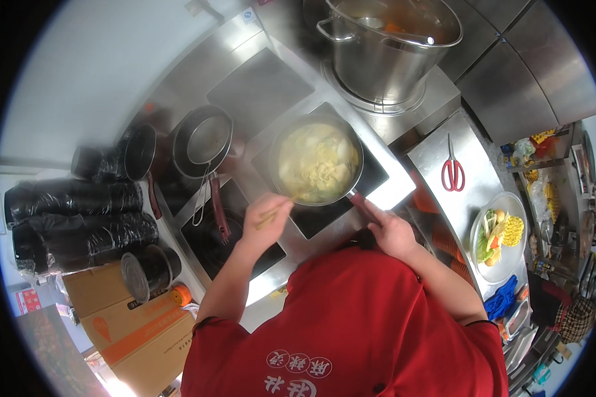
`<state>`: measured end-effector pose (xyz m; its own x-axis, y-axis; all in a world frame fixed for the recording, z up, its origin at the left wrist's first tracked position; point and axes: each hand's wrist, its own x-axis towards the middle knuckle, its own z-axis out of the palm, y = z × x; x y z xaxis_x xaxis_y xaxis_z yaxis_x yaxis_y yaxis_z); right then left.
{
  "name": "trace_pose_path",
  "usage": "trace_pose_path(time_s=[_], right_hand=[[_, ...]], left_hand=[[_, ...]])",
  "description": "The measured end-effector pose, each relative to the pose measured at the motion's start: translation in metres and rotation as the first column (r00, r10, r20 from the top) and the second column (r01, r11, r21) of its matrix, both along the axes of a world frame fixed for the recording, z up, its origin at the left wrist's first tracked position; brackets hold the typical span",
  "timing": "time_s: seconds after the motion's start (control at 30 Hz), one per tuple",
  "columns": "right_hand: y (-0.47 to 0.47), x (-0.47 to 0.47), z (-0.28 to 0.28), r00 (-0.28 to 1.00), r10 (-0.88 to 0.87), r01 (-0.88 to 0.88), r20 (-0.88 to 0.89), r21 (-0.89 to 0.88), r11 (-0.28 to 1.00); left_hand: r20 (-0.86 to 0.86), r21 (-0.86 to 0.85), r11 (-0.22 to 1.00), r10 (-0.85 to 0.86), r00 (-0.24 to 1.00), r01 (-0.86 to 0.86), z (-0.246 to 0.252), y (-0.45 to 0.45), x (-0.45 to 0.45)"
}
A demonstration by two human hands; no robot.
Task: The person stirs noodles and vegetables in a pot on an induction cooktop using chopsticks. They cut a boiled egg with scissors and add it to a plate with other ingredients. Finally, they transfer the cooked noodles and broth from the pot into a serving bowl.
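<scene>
A dark-rimmed pan (pixel 318 160) stands on a black cooktop plate, full of steaming pale broth with noodles (pixel 323 176) and greens in it. My left hand (pixel 267 218) is closed around wooden chopsticks (pixel 268 216), whose tips reach into the broth at the pan's near left edge. With my right hand (pixel 393 233) I grip the pan's dark red handle (pixel 363 206) at the lower right. Steam blurs part of the food.
Two more pans (pixel 203 141) (pixel 140 152) and a wire strainer (pixel 201 198) lie to the left, near black plastic-wrapped stacks (pixel 79 240) and a cardboard box (pixel 134 322). A large steel stockpot (pixel 390 64) stands behind. Right are red-handled scissors (pixel 453 174) and a plate (pixel 509 258) of noodles and vegetables.
</scene>
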<state>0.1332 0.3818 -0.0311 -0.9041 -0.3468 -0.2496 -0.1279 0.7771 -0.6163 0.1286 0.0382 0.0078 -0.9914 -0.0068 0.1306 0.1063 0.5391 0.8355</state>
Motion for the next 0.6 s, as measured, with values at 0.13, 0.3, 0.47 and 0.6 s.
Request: trace_pose_path(time_s=[0.13, 0.3, 0.47, 0.6], right_hand=[[-0.001, 0.000, -0.002, 1.000, -0.004, 0.004, -0.018, -0.010, 1.000], [0.001, -0.001, -0.005, 1.000, -0.001, 0.001, 0.020, 0.005, 1.000], [-0.002, 0.000, -0.004, 1.000, -0.009, 0.010, 0.020, -0.018, 1.000], [-0.001, 0.000, -0.004, 1.000, -0.006, 0.006, 0.029, -0.002, 1.000]], left_hand=[[-0.042, 0.006, 0.988, -0.152, 0.987, 0.153, 0.001, 0.031, -0.007], [-0.072, -0.154, 0.970, -0.202, 0.977, 0.190, 0.044, 0.030, -0.013], [-0.272, -0.024, 1.000, -0.021, 0.962, 0.015, 0.049, 0.034, -0.033], [-0.336, -0.003, 0.973, -0.218, 0.916, 0.231, 0.017, 0.061, -0.031]])
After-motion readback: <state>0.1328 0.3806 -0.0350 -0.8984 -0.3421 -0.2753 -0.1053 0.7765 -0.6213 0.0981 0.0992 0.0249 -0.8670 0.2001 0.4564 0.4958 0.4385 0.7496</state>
